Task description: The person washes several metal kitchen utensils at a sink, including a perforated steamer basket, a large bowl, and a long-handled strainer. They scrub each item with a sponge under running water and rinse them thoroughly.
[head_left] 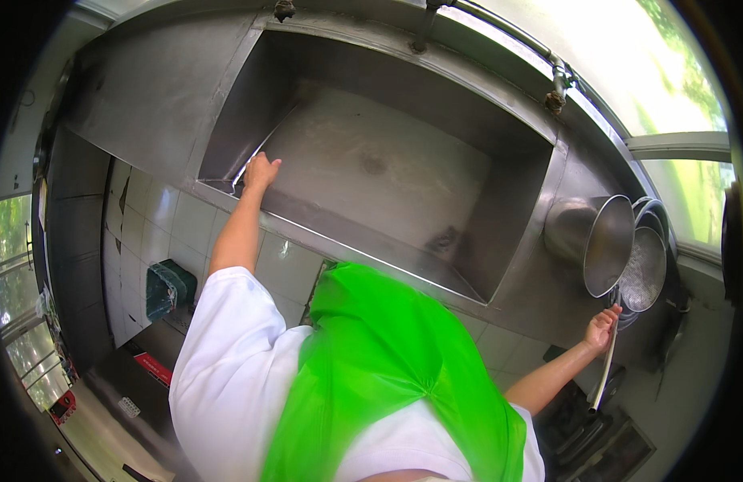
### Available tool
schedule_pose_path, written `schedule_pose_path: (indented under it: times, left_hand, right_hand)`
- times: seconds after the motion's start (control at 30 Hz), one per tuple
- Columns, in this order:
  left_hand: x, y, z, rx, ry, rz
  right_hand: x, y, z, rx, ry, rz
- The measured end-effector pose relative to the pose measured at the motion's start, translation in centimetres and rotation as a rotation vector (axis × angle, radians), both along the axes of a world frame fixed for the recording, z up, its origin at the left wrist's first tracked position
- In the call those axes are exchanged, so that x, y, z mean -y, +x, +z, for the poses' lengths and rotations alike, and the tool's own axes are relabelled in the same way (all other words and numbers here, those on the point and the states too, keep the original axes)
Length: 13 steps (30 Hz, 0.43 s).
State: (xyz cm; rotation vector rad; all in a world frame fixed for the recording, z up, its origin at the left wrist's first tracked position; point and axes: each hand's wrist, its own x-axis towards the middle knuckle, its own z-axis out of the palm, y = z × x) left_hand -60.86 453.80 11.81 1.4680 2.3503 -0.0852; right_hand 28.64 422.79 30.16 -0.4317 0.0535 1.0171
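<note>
A wide stainless steel sink point(516, 120) lies before me, with pale cloudy water covering its floor. At its front left corner my left hand point(261, 172) is closed around a thin, bright metal edge point(283, 122) that slants along the left wall. What this edge belongs to is unclear. On the far right my right hand point(602, 329) is closed on a long metal handle point(606, 373), just below a steel pot point(566, 233) lying tilted on the counter. Beside the pot is a round strainer point(646, 273) with a perforated bowl. The pot partly hides where the handle joins.
Taps point(555, 96) and a pipe run along the sink's back edge under the windows. A steel counter point(155, 96) extends left. A green bin point(164, 289) is below on the left, by the tiled wall. Dark racks point(588, 434) stand at lower right.
</note>
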Motion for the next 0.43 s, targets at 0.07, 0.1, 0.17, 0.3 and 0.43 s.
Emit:
schedule_pose_path:
  times: [0.07,0.1,0.17,0.3,0.43]
  left_hand:
    - [-0.7,-5.1,-2.7,-0.077,-0.027,0.069]
    - [-1.7,-5.8,-2.7,-0.029,-0.115,0.116]
    - [-3.0,-7.5,-3.6,0.034,-0.241,0.170]
    - [-3.8,-12.5,-9.1,0.100,-0.304,0.166]
    - [-5.5,-11.3,-11.6,0.065,-0.554,0.083]
  right_hand:
    - [-0.2,-0.5,-1.2,-0.061,0.022,0.022]
    - [0.4,-1.4,-1.5,-0.076,0.055,0.056]
    - [0.6,-2.6,-1.2,-0.104,0.062,-0.007]
    - [-1.0,-6.6,-1.4,-0.004,-0.123,-0.194]
    - [0.8,-9.2,-3.5,0.133,-0.291,-0.141]
